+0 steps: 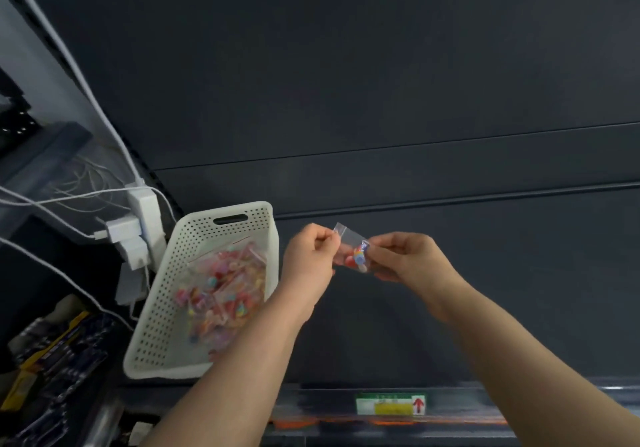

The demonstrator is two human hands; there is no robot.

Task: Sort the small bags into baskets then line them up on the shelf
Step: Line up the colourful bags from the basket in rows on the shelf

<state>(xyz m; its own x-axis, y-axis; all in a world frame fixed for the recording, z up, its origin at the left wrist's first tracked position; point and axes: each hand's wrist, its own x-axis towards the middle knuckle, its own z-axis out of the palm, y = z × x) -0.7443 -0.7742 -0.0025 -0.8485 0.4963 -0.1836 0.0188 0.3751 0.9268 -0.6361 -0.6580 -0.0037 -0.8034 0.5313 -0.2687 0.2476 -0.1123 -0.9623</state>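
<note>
Head view shows both hands, left hand (311, 256) and right hand (403, 256), pinching one small clear plastic bag (353, 251) over the dark shelf (450, 291), right of the white perforated plastic basket (166, 301); a loose pinch could drop it outside.

Clear small bag (354, 252) with colourful bits, near white perforated basket (162, 308) of similar bags (221, 291)

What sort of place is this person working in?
Probably a shop or its stockroom. A label with a red arrow sits on the front rail of a dark shelf, and a white basket on it holds many small bags of colourful items.
</note>
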